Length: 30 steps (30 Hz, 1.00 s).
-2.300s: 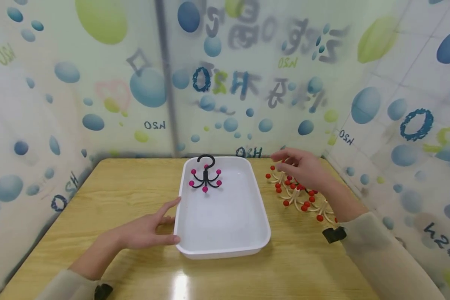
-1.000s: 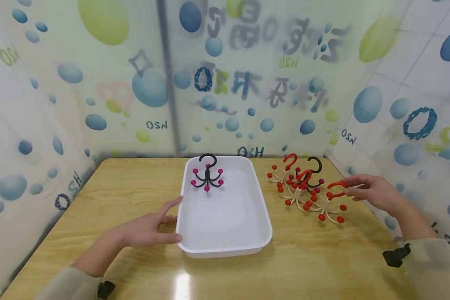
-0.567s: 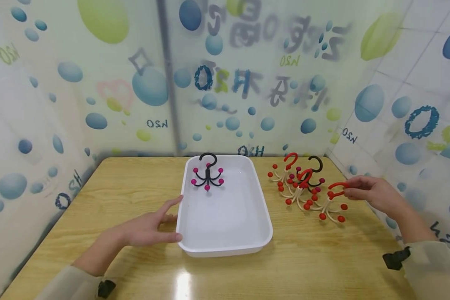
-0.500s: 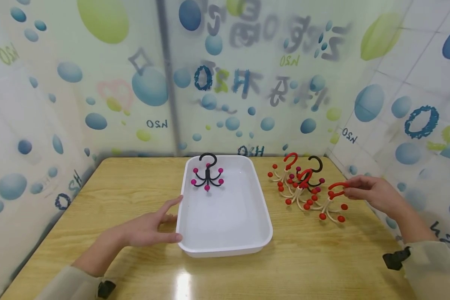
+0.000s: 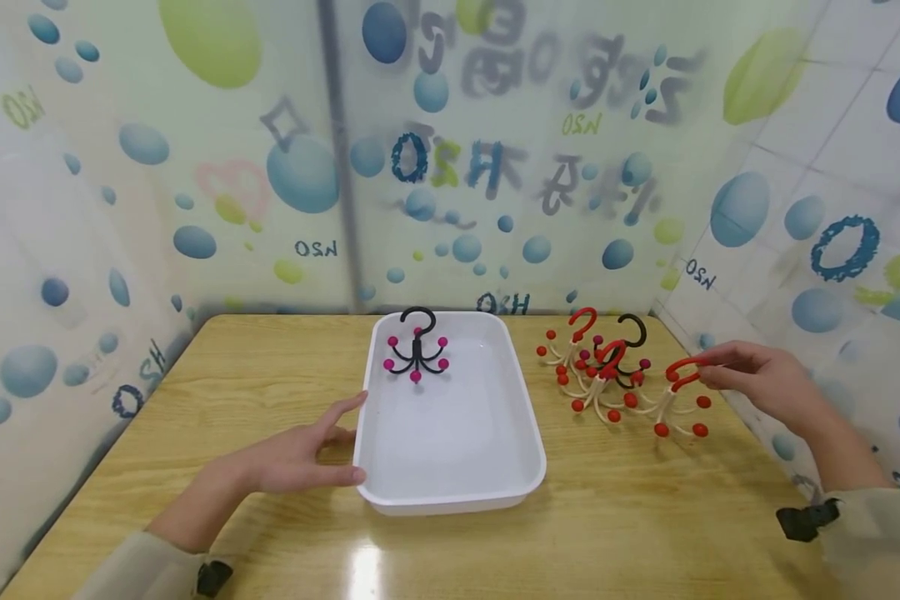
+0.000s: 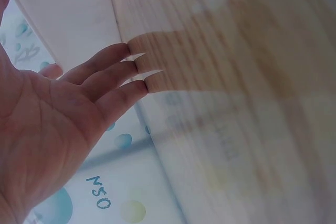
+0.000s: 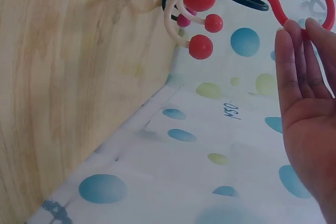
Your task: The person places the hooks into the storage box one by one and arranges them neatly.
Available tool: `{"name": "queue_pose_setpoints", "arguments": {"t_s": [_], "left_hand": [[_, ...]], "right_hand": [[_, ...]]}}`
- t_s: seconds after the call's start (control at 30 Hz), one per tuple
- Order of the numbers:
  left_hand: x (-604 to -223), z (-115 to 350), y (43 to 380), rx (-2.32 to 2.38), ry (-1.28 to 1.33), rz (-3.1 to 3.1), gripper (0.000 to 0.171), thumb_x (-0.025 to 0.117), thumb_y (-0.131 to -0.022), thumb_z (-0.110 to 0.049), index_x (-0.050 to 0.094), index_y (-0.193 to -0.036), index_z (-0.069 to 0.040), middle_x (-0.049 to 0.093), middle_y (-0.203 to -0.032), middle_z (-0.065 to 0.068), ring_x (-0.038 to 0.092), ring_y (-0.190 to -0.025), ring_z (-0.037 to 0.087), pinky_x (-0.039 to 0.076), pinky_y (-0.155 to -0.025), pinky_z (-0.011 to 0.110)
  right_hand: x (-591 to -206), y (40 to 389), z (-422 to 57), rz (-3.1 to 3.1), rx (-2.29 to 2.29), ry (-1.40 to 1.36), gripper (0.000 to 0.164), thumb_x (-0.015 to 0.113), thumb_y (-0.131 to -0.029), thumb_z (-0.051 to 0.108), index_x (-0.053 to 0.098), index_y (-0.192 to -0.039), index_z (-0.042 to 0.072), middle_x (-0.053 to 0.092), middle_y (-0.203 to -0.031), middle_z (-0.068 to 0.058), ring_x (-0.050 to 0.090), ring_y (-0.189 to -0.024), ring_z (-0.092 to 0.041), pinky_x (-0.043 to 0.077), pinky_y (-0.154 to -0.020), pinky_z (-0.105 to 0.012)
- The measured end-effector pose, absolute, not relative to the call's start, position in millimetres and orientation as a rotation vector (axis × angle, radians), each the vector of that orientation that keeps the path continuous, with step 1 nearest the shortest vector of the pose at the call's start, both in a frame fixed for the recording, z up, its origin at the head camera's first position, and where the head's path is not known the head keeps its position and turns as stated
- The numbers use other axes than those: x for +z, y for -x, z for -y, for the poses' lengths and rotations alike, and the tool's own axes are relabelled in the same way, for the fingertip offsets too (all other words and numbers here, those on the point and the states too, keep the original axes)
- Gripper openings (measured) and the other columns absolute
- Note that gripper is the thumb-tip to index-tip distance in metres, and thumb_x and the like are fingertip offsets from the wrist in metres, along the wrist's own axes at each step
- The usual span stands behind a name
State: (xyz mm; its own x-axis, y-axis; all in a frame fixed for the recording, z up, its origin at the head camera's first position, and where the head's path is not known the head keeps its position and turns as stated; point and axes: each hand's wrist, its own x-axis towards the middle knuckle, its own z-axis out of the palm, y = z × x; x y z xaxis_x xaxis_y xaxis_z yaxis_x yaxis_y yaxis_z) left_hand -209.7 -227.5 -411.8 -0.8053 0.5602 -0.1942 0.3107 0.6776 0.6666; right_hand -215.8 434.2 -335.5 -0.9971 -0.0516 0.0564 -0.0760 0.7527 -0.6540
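My right hand [image 5: 768, 383] pinches the red hook of a cream multi-arm hook hanger [image 5: 667, 402] tipped with red balls, at the right of the table. In the right wrist view, thumb and fingertips meet on that red hook [image 7: 273, 3]. My left hand [image 5: 292, 458], fingers spread, touches the left side of a white tray [image 5: 450, 442]. The left wrist view shows the left palm [image 6: 47, 124], with several fingertips down at the wooden tabletop. Inside the tray, near its far end, stands a black hook hanger [image 5: 417, 350] with pink balls.
Just left of the held hanger, two cream hangers with red hooks, one at the front [image 5: 600, 387] and one behind [image 5: 574, 350], crowd a black hanger [image 5: 633, 333]. Patterned curtain-like walls [image 5: 450, 250] enclose the wooden table [image 5: 270, 367] at the back and sides.
From above the hanger cluster, my right hand has moved right and taken the nearest red hook. Since half a second ago, that hanger has shifted slightly right and up. My left hand stays put.
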Motion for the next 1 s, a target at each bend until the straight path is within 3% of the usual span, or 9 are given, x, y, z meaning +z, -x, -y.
{"name": "queue_pose_setpoints", "arguments": {"t_s": [0.1,0.4,0.63,0.83,1.0], "left_hand": [[-411.8,227.6,209.6,0.900,-0.681,-2.501,0.107,0.076,-0.100,-0.057,0.007,-0.177,-0.027,0.062,-0.159,0.018,0.056,-0.149,0.047,0.039,-0.123,0.073],[-412.3,228.0,209.7,0.911,-0.667,-2.480,0.108,0.075,-0.100,-0.058,0.006,-0.177,-0.026,0.050,-0.169,0.019,0.046,-0.157,0.050,0.036,-0.124,0.074],[-412.8,228.6,209.6,0.893,-0.657,-2.492,0.109,0.075,-0.099,-0.060,0.005,-0.177,-0.030,0.057,-0.164,0.017,0.050,-0.154,0.049,0.037,-0.123,0.075],[-411.8,228.7,209.1,0.891,-0.653,-2.493,0.109,0.076,-0.099,-0.060,0.005,-0.177,-0.030,0.058,-0.164,0.016,0.050,-0.154,0.048,0.036,-0.124,0.075],[-411.5,228.3,209.2,0.881,-0.655,-2.498,0.109,0.075,-0.100,-0.060,0.005,-0.177,-0.030,0.058,-0.163,0.016,0.050,-0.154,0.049,0.036,-0.124,0.074]], "right_hand": [[-331.3,213.1,-431.7,2.877,1.086,-0.111,0.040,0.071,-0.109,0.032,0.070,-0.133,-0.001,0.078,-0.098,0.023,0.073,-0.090,0.004,0.056,-0.078,-0.015],[-322.6,208.6,-420.4,2.832,1.083,-0.152,0.036,0.073,-0.108,0.030,0.070,-0.130,0.002,0.078,-0.099,0.021,0.074,-0.090,0.001,0.057,-0.078,-0.016],[-309.8,202.3,-398.1,2.824,1.096,-0.233,0.029,0.075,-0.107,0.027,0.072,-0.128,0.006,0.082,-0.101,0.010,0.076,-0.091,-0.005,0.058,-0.080,-0.016],[-300.1,203.6,-370.0,2.858,1.114,-0.286,0.029,0.074,-0.108,0.030,0.072,-0.128,0.009,0.083,-0.101,0.009,0.077,-0.092,-0.005,0.059,-0.082,-0.017],[-298.5,207.5,-346.5,2.813,1.206,-0.409,0.026,0.074,-0.108,0.022,0.071,-0.126,0.004,0.082,-0.097,0.006,0.078,-0.089,-0.010,0.061,-0.082,-0.020]]}}
